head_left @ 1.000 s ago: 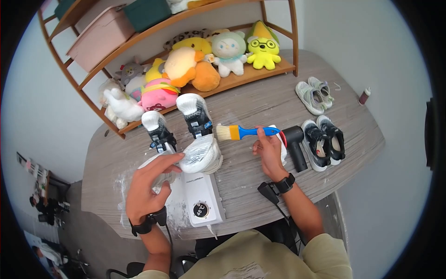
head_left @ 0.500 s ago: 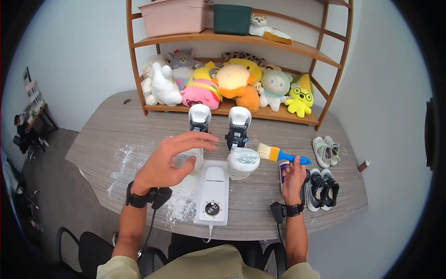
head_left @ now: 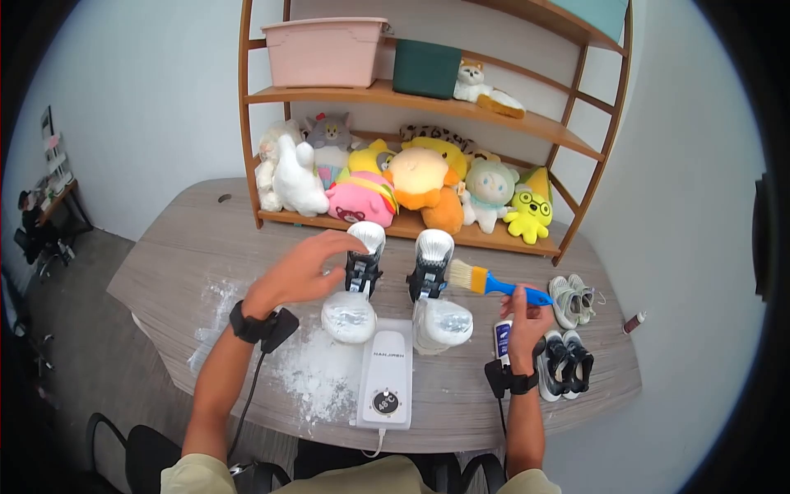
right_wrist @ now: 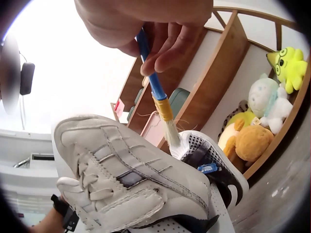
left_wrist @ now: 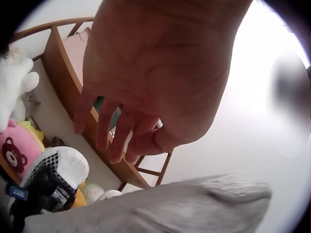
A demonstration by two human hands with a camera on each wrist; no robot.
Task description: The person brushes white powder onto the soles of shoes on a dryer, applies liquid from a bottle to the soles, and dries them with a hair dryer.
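In the head view the right hand [head_left: 523, 329] pinches the blue handle of a brush [head_left: 502, 288], bristles pointing left beside the black-and-white shoe [head_left: 429, 263]. The left hand [head_left: 300, 276] is raised with spread, bent fingers near the other black-and-white shoe [head_left: 364, 262], holding nothing. Two white shoes [head_left: 349, 317] [head_left: 444, 324] stand soles up in front of these, around a white device [head_left: 385, 379] with a dial. The right wrist view shows the brush [right_wrist: 158, 90] above a white strapped shoe [right_wrist: 121, 170]. In the left wrist view the hand [left_wrist: 150, 77] hangs over a pale shoe [left_wrist: 170, 208].
Right of the right hand are a pale pair of shoes [head_left: 564, 301] and a black pair [head_left: 556, 362], with a small bottle [head_left: 634, 322] at the table's right edge. A labelled bottle [head_left: 503, 337] lies by the right wrist. Plush toys [head_left: 362, 198] fill the shelf behind; white powder [head_left: 309, 383] covers part of the table.
The head view has swung and tilted, showing more of the shelf. The left hand has moved from over the left white shoe towards the black-and-white one behind it. The right hand still holds the brush.
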